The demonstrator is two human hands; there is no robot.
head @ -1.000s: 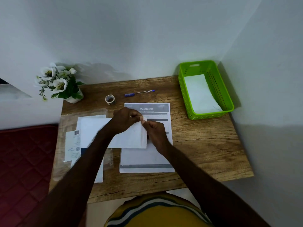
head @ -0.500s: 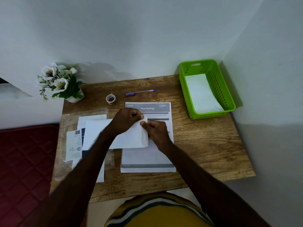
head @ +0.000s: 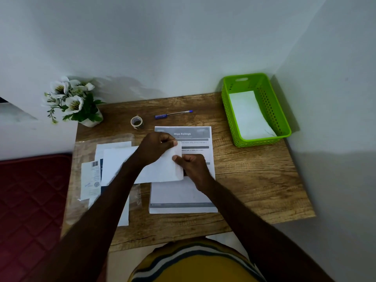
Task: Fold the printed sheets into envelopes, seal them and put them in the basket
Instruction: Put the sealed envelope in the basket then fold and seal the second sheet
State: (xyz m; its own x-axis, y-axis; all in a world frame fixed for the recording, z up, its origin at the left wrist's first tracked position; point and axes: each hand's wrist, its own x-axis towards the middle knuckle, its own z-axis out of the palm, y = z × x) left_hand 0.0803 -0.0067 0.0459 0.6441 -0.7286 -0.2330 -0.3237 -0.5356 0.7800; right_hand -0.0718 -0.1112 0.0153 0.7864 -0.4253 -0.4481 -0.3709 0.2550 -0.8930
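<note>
A white envelope [head: 162, 169] lies across the stack of printed sheets [head: 183, 198] titled "Wipe Railings" in the middle of the wooden table. My left hand [head: 156, 147] pinches the envelope's upper right corner. My right hand [head: 193, 165] pinches its right edge just below, fingers curled. The green basket [head: 284, 127] stands at the table's back right with one white envelope [head: 249, 117] inside it.
A pile of blank envelopes and a clear plastic wrapper [head: 109, 163] lies left of the sheets. A tape roll [head: 136, 122] and a blue pen [head: 173, 114] lie behind them. A flower pot [head: 81, 104] sits at the back left corner. Walls close in behind and right.
My right hand has slid a little down the envelope's right edge. My left hand stays pinched on the upper corner. The envelope has barely shifted.
</note>
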